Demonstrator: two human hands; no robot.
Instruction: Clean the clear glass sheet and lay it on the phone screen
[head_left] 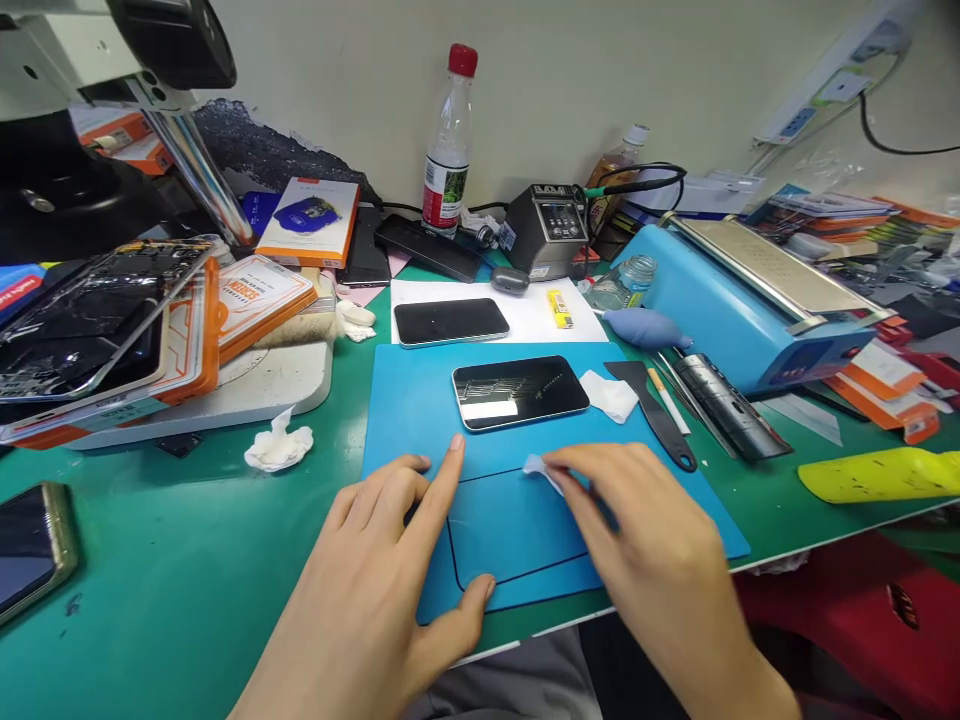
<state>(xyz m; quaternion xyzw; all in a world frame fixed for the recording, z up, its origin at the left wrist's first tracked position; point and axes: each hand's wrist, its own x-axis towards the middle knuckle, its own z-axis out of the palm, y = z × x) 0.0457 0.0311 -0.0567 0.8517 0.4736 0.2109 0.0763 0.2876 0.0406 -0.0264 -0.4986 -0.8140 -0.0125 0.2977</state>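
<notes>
We note 2 bare hands at the near side of the green tabletop (187,540). The left hand (375,575) is spread at the left end of a clear, black-edged panel (517,530), thumb by its near edge and index finger pointing past its far edge. We record this grip as open; we cannot tell whether the fingers press on the panel. The right hand (656,535) is closed, pinching 1 small whitish scrap (533,465) at the panel's far edge. The panel lies flat on a blue mat (405,395).

Farther off, still on the mat, we find 1 dark phone (517,393), face up with light reflections, a white tissue (607,396) beside its right end and a black spatula (657,418) to the right of that. Beyond the mat, a white sheet (529,310) bears a second phone (451,321) and a yellow lighter (559,309). Farthest, we see a red-capped bottle (448,150) upright near the wall.
</notes>
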